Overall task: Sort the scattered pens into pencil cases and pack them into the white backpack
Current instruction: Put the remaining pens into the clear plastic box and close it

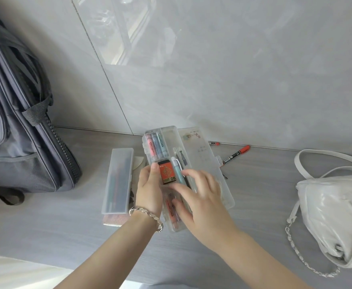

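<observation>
An open clear pencil case (204, 161) lies mid-table with its lid folded out to the right. It holds pastel highlighters (156, 146), an orange 2B lead box (167, 173) and a teal pen (178, 170). My left hand (150, 188) grips the case's left edge, thumb against the orange box. My right hand (202, 197) lies spread over the pens in the tray, fingers apart and touching them. A closed frosted pencil case (119, 178) with pens inside lies to the left. A red-capped marker (236, 154) and a short pen (214, 143) lie loose near the wall. The white backpack (335, 215) sits at the right.
A large grey backpack (18, 132) stands at the left against the tiled wall. The white backpack's chain strap (302, 257) trails over the table at the right. Something pinkish (113, 221) pokes out under the frosted case.
</observation>
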### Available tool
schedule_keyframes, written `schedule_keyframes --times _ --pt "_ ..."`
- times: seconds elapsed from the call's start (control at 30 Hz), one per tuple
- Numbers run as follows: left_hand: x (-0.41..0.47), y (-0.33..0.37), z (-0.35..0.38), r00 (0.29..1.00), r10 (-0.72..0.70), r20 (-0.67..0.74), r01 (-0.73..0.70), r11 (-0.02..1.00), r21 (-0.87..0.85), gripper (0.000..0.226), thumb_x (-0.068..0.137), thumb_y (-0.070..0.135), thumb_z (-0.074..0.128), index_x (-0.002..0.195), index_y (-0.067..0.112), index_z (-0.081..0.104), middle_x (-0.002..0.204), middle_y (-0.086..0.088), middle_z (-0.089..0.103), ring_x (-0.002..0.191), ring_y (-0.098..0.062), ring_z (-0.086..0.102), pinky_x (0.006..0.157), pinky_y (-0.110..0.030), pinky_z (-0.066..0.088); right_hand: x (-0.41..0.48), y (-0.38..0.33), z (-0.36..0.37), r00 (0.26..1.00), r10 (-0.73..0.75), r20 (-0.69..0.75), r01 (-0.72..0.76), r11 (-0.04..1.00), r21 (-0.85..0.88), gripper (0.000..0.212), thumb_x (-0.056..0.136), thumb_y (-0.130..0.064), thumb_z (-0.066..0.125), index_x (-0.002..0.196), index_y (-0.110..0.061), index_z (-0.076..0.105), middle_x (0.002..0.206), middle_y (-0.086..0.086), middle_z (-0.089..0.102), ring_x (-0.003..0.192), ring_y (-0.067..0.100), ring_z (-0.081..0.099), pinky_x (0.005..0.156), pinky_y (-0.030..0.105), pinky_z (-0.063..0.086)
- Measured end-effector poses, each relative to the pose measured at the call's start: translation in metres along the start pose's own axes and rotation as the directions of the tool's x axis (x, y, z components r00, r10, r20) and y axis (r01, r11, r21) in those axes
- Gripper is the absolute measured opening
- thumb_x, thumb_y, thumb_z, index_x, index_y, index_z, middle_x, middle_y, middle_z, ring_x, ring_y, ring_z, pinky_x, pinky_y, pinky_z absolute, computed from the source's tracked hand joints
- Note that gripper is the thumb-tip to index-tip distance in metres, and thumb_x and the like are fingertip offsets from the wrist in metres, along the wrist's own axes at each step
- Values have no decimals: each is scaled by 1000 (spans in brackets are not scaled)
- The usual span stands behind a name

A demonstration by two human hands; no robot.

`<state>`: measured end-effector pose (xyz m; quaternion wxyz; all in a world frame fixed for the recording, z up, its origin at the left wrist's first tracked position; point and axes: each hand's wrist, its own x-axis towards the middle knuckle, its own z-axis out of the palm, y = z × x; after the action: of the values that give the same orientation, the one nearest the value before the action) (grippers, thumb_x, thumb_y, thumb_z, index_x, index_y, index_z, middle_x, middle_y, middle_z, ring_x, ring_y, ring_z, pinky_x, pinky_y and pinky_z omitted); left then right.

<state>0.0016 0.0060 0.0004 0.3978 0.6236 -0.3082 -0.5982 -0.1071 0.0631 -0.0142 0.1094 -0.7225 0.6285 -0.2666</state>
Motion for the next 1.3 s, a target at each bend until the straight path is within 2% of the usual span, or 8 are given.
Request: schedule_keyframes --times 0.27,0.43,0.53,0.67,0.9,1.0,1.17,1.3 --pt "-1 -3 0 998 50 36 -50 999 -4 23 96 35 38 89 23 57 81 -2 65 71 -19 62 64 -32 50 -5 -1 -2 994 11 106 -28 986 163 25 79 -40 46 100 -29 56 132 -8 28 129 15 21 105 31 20" --pt "2 -4 -9 998 13 65 -13 1000 6 34 96 41 33 113 23 56 108 6 63 99 -13 59 88 -32 47 -1 17 -25 973 228 -45 -198 912 360 31 83 -41 48 112 -32 53 129 -8 37 127 8 30 105 18 25" --pt "9 -5 -16 992 -83 93 84 996 1 43 94 51 32 119 27 58 115 3 66 109 -20 60 101 -45 43 7 41 -43 752 650 109 -586 582 563 18 91 -36 50 106 -26 57 113 -14 53 110 4 50 95 10 32" --pt "13 -8 -16 987 -143 78 139 989 55 47 92 56 30 116 28 58 108 1 67 100 -19 61 99 -44 44 4 55 -46 576 584 572 -722 35 691 44 97 -39 35 85 -16 71 99 8 72 96 24 65 96 40 44" --pt "0 -8 -5 950 -108 293 103 994 34 58 94 54 15 96 27 67 82 4 75 78 -10 71 66 -22 55 -5 14 -25 858 346 380 -510 477 716 24 85 -41 58 104 -56 57 126 -20 55 120 -5 47 102 17 38" --pt "-4 -10 -5 905 -84 417 64 996 62 56 86 64 35 115 22 59 110 3 70 99 -3 66 91 -20 50 -10 3 -12 870 274 410 -484 635 602 53 83 -35 64 116 -64 35 130 -28 29 113 -36 17 89 -11 18" --pt "-3 -15 -10 957 4 290 -37 994 107 19 87 23 56 105 16 57 86 6 69 65 5 68 57 -9 52 -14 4 -3 844 386 372 -533 529 660 92 70 -35 77 132 -55 12 136 -31 30 124 -10 38 101 15 37" --pt "3 -19 -14 965 29 262 -57 993 99 26 79 31 59 100 16 63 72 5 75 67 -7 70 61 -20 54 -10 14 -7 771 475 425 -607 346 715 67 81 -21 68 136 -28 31 116 -10 62 101 7 63 91 29 51"
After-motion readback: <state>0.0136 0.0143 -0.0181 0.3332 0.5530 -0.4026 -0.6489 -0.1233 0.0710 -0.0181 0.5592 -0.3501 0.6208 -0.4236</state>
